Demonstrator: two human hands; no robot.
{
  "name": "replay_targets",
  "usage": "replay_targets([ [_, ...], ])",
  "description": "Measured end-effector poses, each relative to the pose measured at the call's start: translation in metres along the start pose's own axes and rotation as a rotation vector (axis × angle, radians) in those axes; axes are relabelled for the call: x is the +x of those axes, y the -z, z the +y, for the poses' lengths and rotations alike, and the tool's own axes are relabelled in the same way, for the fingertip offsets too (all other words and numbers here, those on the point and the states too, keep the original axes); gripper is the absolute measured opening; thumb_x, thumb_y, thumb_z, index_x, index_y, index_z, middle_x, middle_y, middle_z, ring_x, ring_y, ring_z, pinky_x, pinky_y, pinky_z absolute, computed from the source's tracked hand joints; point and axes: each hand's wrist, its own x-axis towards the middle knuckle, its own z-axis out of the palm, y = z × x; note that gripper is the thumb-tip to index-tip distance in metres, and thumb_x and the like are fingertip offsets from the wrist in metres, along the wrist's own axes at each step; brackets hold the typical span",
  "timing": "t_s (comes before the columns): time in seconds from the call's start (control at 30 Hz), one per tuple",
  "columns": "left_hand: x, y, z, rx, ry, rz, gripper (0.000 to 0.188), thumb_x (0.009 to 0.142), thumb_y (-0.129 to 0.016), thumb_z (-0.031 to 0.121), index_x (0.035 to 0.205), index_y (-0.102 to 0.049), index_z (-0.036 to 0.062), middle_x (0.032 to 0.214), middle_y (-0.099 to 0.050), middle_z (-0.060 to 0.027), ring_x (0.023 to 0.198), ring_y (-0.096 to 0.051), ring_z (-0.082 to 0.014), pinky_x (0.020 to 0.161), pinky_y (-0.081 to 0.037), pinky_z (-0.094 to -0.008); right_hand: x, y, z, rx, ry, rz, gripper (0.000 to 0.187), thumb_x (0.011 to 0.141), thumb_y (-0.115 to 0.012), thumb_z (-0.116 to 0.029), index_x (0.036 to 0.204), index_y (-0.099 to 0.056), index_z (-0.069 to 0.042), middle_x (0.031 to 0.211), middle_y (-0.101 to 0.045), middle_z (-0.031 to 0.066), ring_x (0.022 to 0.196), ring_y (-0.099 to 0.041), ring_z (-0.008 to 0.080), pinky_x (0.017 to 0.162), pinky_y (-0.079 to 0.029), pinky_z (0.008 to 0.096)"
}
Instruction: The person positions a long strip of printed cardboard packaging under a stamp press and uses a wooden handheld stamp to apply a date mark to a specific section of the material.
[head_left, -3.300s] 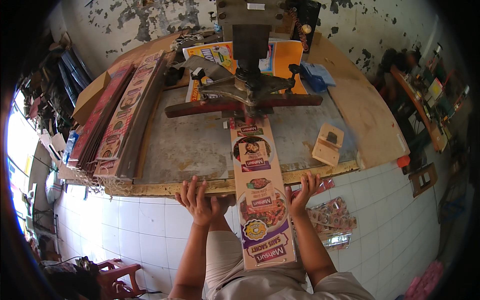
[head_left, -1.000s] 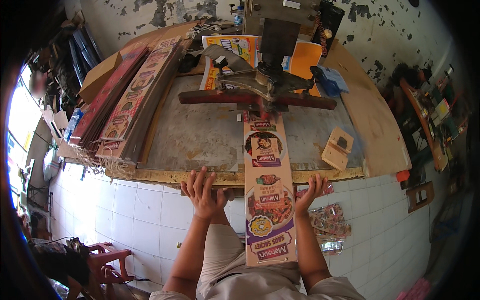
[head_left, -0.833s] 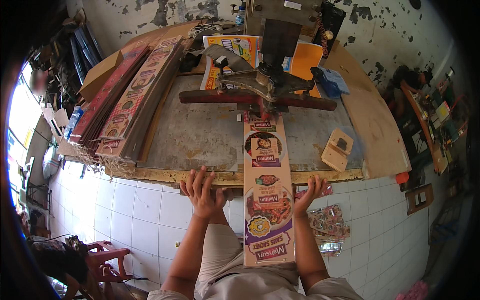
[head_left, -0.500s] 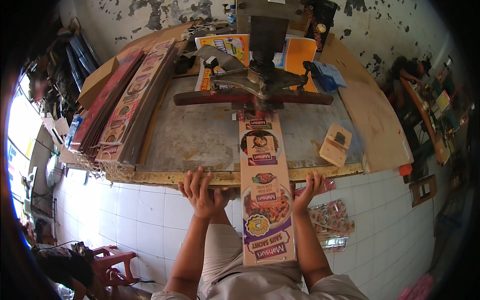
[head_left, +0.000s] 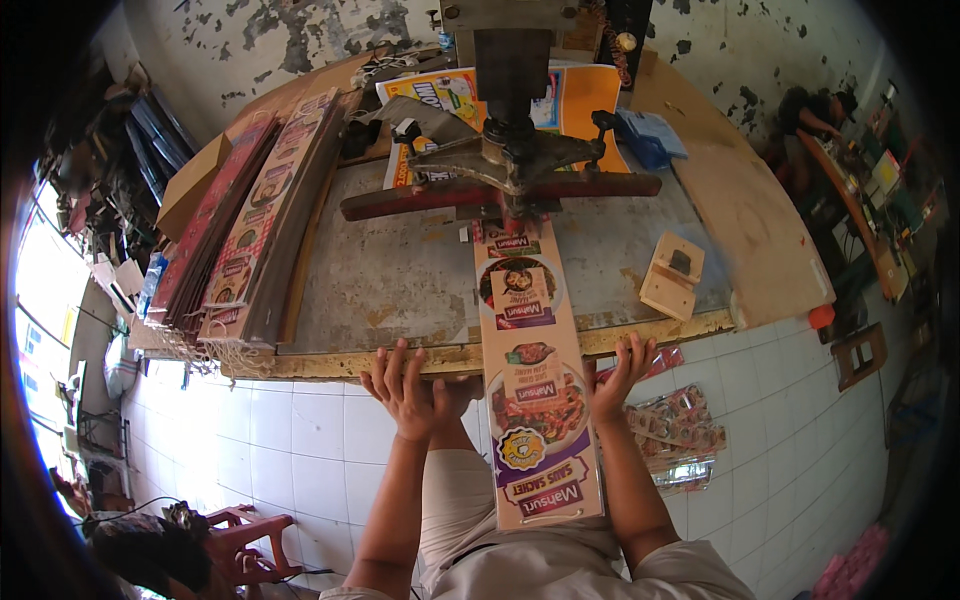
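A long printed cardboard strip with food pictures runs from beneath the press over the table's front edge toward my lap. Its far end is hidden under the dark red press bar. My left hand rests against the front edge of the table, left of the strip, fingers stretched up and apart, holding nothing. Beside the strip's right edge, my right hand also has its fingers extended at the table edge; whether its palm touches the strip is hard to tell.
Stacks of similar printed strips lie on the table's left, beside a cardboard box. A small wooden block sits at the right. Printed packs lie on the floor. A red stool and a person are at lower left.
The view has turned slightly. My hands stay at the table edge and the strip stays under the press; no grip has visibly changed.
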Motion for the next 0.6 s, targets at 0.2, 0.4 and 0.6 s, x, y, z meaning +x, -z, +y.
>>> replay_targets([
  [0.2,-0.0009,-0.0004,-0.0018,0.012,-0.008,0.0,0.052,0.105,-0.06,0.034,0.152,-0.063,0.0134,0.166,-0.058,-0.0133,0.164,-0.038,-0.0411,0.138,-0.007,-0.0637,0.0013,0.0013,-0.0025,0.016,-0.017,-0.009,0.063,0.105,-0.071,-0.021,0.16,-0.047,-0.004,0.172,-0.043,0.0254,0.168,-0.021,0.0565,0.131,-0.02,0.0774],
  [0.4,-0.0016,0.0004,0.0,0.006,-0.007,0.0,0.053,0.105,-0.06,0.035,0.152,-0.064,0.0134,0.165,-0.059,-0.0134,0.164,-0.039,-0.0414,0.138,-0.008,-0.0622,0.0008,0.0008,0.0003,0.017,-0.014,-0.011,0.063,0.104,-0.073,-0.022,0.16,-0.048,-0.004,0.172,-0.041,0.0253,0.167,-0.021,0.0568,0.131,-0.019,0.0777],
  [0.6,-0.0042,-0.0012,-0.0005,-0.004,0.009,0.017,0.053,0.103,-0.063,0.037,0.151,-0.066,0.0153,0.165,-0.059,-0.013,0.164,-0.04,-0.0408,0.138,-0.01,-0.0619,-0.0019,0.0035,0.0021,0.003,-0.031,-0.044,0.062,0.103,-0.074,-0.023,0.156,-0.049,-0.004,0.172,-0.04,0.0253,0.166,-0.021,0.0573,0.13,-0.02,0.0788],
])
